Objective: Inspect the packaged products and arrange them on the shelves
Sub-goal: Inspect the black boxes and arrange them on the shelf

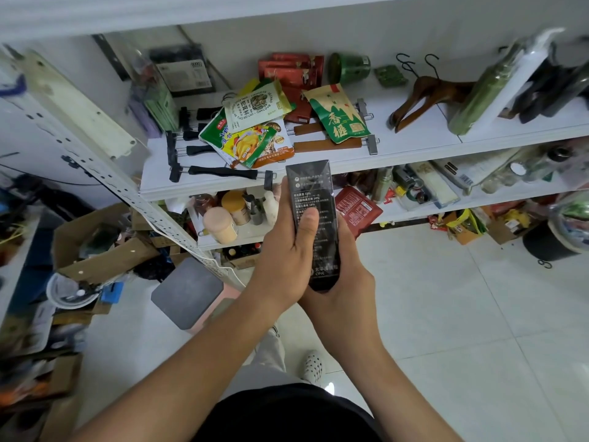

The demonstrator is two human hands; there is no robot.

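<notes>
Here both hands hold one black packet (310, 199) upright in front of the shelves, its white print facing the camera. The left hand (287, 253) wraps its left edge from behind, with the thumb pressed flat across the front. The right hand (342, 282) cups the bottom end and right edge, fingers curled round it. Just beyond the packet's top lies the white shelf (420, 135), where loose pouches are heaped above the hands: a white and gold pouch (255, 105), a yellow and green pouch (251, 145) and, further right, a green pouch (341, 118). Red boxes (293, 71) lie behind them. Wooden hangers (427, 97) rest up and right of the hands. Just right of the right hand, a red packet (358, 208) lies tilted on the lower shelf (404, 213), and small bottles (229, 215) stand left of the left hand
</notes>
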